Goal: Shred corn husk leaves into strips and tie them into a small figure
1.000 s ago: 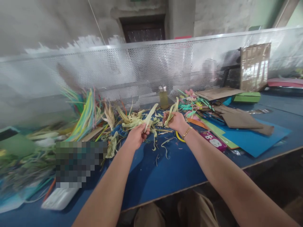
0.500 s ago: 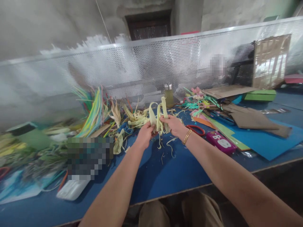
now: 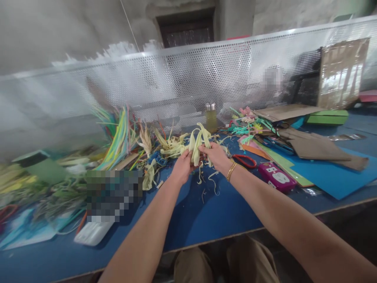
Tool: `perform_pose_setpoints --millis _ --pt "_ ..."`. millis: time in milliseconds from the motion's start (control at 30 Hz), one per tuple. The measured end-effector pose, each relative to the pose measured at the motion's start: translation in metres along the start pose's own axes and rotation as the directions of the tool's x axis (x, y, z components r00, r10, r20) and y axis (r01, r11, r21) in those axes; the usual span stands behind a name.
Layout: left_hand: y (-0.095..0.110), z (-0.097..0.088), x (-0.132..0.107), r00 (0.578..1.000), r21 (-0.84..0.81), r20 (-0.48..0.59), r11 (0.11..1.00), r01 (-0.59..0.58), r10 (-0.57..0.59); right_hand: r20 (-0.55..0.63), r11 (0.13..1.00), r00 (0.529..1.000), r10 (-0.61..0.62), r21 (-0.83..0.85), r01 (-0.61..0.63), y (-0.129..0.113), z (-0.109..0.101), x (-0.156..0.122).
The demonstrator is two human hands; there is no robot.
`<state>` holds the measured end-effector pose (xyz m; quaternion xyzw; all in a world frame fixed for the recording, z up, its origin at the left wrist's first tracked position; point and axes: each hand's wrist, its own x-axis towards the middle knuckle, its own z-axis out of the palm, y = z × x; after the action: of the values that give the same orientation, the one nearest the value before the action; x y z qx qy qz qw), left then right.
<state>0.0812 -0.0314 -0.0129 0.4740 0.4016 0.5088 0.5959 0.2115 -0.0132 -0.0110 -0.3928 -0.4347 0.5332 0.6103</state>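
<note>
Both of my hands meet above the blue table (image 3: 206, 220) and pinch a small bunch of pale yellow-green leaf strips (image 3: 198, 141). My left hand (image 3: 182, 167) is closed on the lower part of the bunch. Fingers of my right hand (image 3: 216, 155), which wears a gold bracelet, are closed on the same strips from the right. The strips curl upward above my fingers. Loose trimmed bits (image 3: 210, 179) lie on the table just below my hands.
A heap of pale strips (image 3: 169, 147) and long coloured strips (image 3: 119, 137) lies behind left. Red-handled scissors (image 3: 246, 160), a pink power strip (image 3: 275, 177), a small bottle (image 3: 210, 118), coloured paper sheets (image 3: 326, 173) and brown paper (image 3: 312, 145) sit to the right. A perforated metal screen (image 3: 206, 82) backs the table.
My hands, apart and each holding strips a second ago, have come together on one bunch. The view shifted slightly left, bringing the red scissors into sight.
</note>
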Motion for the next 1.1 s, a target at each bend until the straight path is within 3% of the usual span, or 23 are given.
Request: perform_pose_setpoints --millis 200,367,600,833,967,1100 --pt "0.007 0.004 -0.005 0.992 -0.07 0.097 0.993 0.092 -0.085 0.002 0.999 0.999 -0.035 -0.01 0.035 0.002 0.001 -0.003" --pt "0.002 0.003 -0.002 0.99 -0.1 0.134 0.994 0.052 -0.038 -0.019 0.994 0.998 -0.056 -0.094 0.054 0.002 0.0 -0.002" --pt "-0.002 0.003 -0.001 0.995 -0.126 0.099 0.991 0.033 -0.02 0.039 0.977 0.993 -0.111 -0.177 0.117 0.014 -0.001 0.004" --pt "0.001 0.003 0.0 0.997 -0.205 0.028 0.976 0.074 -0.07 0.004 0.992 0.997 -0.071 -0.105 0.071 0.008 0.0 0.003" --pt "0.003 0.002 0.0 0.997 -0.234 -0.061 0.972 0.03 -0.046 -0.057 0.991 0.995 -0.082 -0.112 0.075 0.0 0.0 0.002" --pt "0.003 0.001 0.001 0.985 -0.204 -0.158 0.978 0.034 -0.067 -0.063 1.0 0.998 -0.01 -0.03 0.008 -0.004 -0.003 0.003"
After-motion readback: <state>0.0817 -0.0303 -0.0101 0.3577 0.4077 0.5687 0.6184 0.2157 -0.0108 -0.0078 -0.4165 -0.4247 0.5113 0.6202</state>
